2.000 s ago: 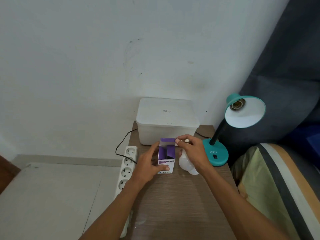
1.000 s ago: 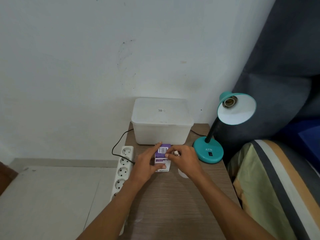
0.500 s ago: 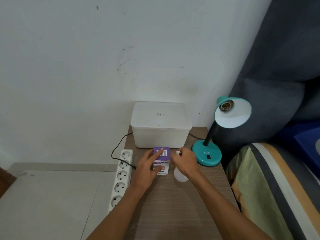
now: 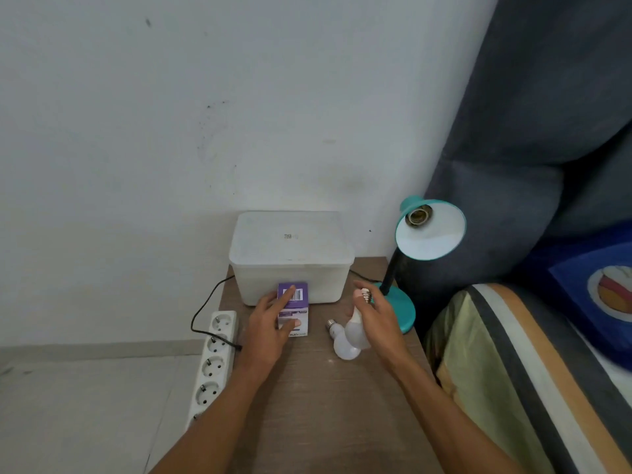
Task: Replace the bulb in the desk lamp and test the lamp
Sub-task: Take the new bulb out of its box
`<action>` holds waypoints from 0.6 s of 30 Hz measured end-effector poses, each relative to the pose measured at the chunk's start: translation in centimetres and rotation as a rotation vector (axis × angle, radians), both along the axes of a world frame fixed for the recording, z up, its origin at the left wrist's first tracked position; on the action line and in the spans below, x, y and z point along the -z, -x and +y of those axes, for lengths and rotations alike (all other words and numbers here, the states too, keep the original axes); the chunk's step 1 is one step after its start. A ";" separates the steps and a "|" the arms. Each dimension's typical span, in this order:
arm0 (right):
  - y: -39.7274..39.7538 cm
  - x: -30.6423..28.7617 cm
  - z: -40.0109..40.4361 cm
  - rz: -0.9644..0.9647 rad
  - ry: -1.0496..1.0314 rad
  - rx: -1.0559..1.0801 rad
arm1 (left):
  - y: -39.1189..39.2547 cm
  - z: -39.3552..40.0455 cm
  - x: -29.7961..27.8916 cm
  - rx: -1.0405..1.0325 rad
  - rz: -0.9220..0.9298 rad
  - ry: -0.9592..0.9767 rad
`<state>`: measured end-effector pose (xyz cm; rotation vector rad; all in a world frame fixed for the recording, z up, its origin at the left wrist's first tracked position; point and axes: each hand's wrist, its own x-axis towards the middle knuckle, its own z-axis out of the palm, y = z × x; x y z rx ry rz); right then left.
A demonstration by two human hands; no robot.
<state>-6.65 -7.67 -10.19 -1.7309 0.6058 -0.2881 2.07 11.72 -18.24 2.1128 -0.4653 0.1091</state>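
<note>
Bulb [image 4: 356,331] now lifted clear in right hand [image 4: 376,318], fingers clamped on it — left hand [image 4: 273,323] closing box [image 4: 293,307].

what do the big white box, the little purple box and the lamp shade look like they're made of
White box: likely plastic, frosted and slightly see-through, with rounded moulded edges. Purple box under the left hand: looks like printed cardboard, with a barcode and folded flaps. Lamp shade: smooth teal outside, glossy white inside; painted metal or plastic, cannot tell which.

Bulb [image 4: 357,331] in right hand [image 4: 378,323]
</note>
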 end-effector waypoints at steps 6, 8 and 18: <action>1.2 -0.2 -0.8 0.067 -0.078 0.111 | 1.8 -0.7 -1.5 0.014 -0.079 -0.022; 2.3 -1.4 -1.2 0.006 -0.021 0.089 | 2.9 -0.8 -2.1 -0.012 -0.132 -0.021; 5.0 -9.4 -6.3 -0.408 0.014 0.333 | 4.0 -9.1 -11.2 0.307 -0.574 -0.131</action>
